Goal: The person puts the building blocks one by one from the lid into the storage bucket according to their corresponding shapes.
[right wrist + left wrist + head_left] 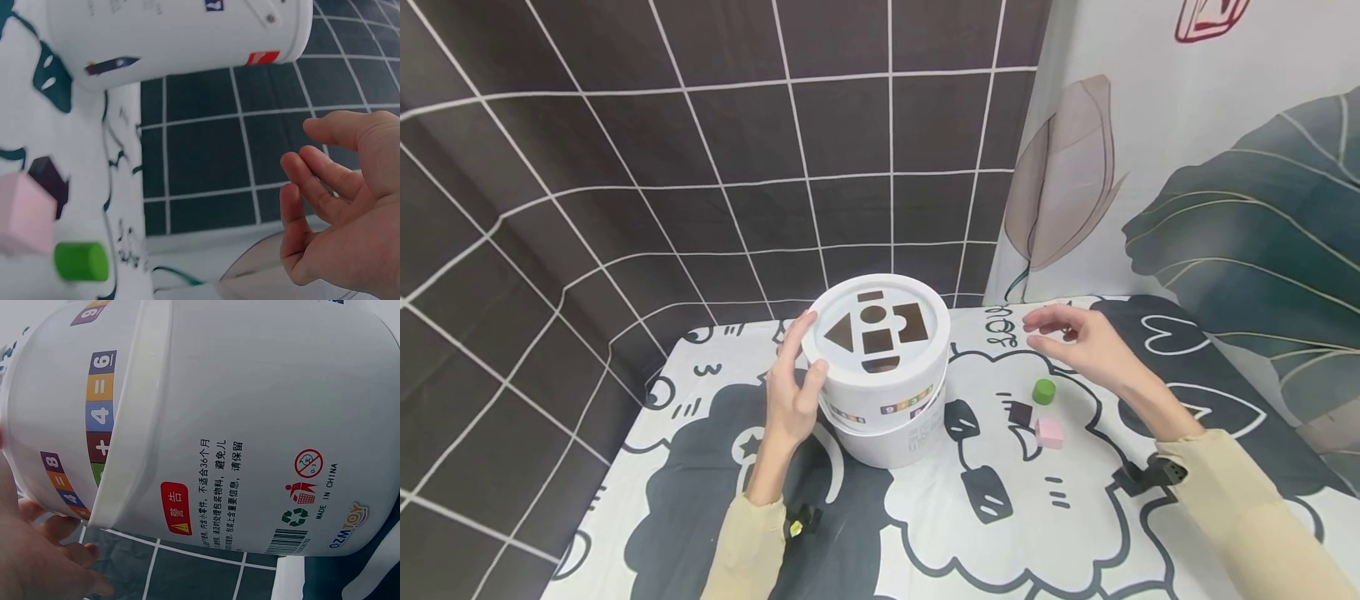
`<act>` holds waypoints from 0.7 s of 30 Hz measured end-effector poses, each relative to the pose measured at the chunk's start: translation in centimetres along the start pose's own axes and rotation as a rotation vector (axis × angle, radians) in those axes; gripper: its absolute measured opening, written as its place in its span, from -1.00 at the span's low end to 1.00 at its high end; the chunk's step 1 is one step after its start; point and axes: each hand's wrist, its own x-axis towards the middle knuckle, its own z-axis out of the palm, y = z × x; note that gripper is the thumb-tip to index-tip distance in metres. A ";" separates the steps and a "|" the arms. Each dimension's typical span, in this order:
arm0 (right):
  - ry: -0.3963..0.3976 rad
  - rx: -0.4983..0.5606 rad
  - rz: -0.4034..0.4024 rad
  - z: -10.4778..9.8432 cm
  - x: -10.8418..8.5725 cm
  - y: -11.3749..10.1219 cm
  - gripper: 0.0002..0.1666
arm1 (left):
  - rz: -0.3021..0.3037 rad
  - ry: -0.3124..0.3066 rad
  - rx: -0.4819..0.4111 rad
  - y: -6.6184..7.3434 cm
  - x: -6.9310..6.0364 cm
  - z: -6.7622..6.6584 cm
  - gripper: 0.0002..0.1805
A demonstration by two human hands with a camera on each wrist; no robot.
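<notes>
A white bucket [895, 437] stands on the cloth, with a white lid [850, 362] cut with several shaped holes: a triangle, a circle and others. My left hand [792, 392] rests against the lid's left side, thumb towards the front and fingers further back along the rim. Printed number labels and a red warning mark [177, 508] show on the bucket in the left wrist view. To the right, my right hand [1078, 342] hangs in the air with loosely bent fingers and nothing in them. Below it lie a green cylinder [1043, 392], a pink block [1049, 432] and a dark block [1020, 414].
A black-and-white cartoon cloth [925, 542] covers the table. Behind it hangs a dark curtain with a white grid [850, 133], and at the right a pale one with leaf prints [1075, 192]. The bucket stands near the curtain at the back.
</notes>
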 end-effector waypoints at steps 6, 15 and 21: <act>-0.001 -0.008 0.053 -0.2 -1.7 2.4 -0.66 | 0.002 0.001 0.003 -0.1 0.0 0.0 -0.31; 0.013 -0.054 0.144 -0.3 -3.6 4.9 -0.60 | -0.001 0.000 0.003 -0.1 -0.1 0.0 -0.31; 0.011 -0.052 0.158 0.1 -4.0 6.6 -0.57 | 0.003 0.002 -0.005 -0.1 0.0 0.0 -0.31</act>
